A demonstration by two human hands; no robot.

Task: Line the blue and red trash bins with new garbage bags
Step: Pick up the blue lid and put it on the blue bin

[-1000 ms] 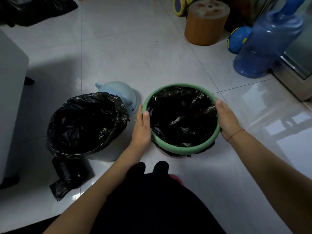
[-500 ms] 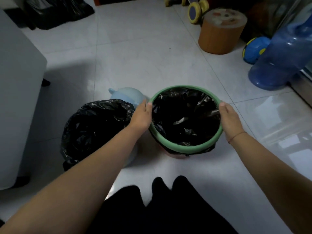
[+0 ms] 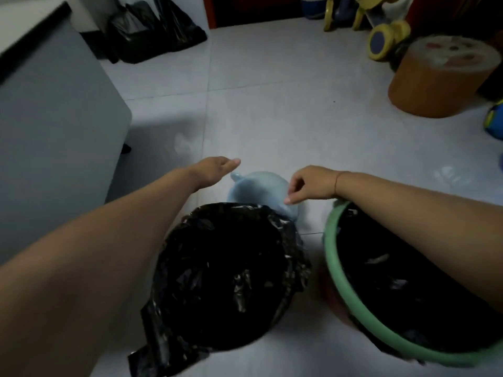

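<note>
Two bins stand on the tiled floor, both with black bags inside. The left bin's black bag (image 3: 231, 273) drapes over its rim and hides the bin's body. The red bin (image 3: 333, 300) at right has a green ring (image 3: 330, 257) clamping its bag. A light blue domed lid (image 3: 258, 190) lies on the floor just behind the left bin. My left hand (image 3: 215, 171) hovers flat, fingers together, over the lid's left side. My right hand (image 3: 307, 185) has its fingers curled at the lid's right edge; whether it touches the lid is unclear.
A grey cabinet (image 3: 54, 137) stands at left. Full black bags (image 3: 155, 34) sit at the back left. An orange round stool (image 3: 441, 77), a yellow-wheeled toy (image 3: 386, 39) and a blue ball (image 3: 494, 122) crowd the back right.
Both hands have left the green ring of the right bin and moved forward and left to the light blue lid. The view has shifted left and closer.
</note>
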